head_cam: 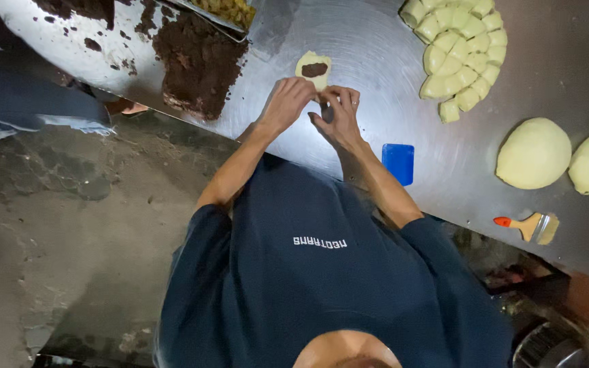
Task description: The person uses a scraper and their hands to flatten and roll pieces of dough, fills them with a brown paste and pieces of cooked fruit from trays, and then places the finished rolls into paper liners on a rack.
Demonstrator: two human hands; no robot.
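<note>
the left hand (285,101) and right hand (336,116), close together, pinch the near edge of a flat dough piece (313,69) bearing brown filling on the steel table (376,61); seemingly wrapping, which needs the rim gathered evenly.

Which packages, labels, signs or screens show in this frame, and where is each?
No packages, signs or screens in view.
Shirt print: a short white line on the dark blue shirt, mid-frame below the arms.
The left hand and right hand touch a dough piece with dark filling on the steel table; it bears no label.
</note>
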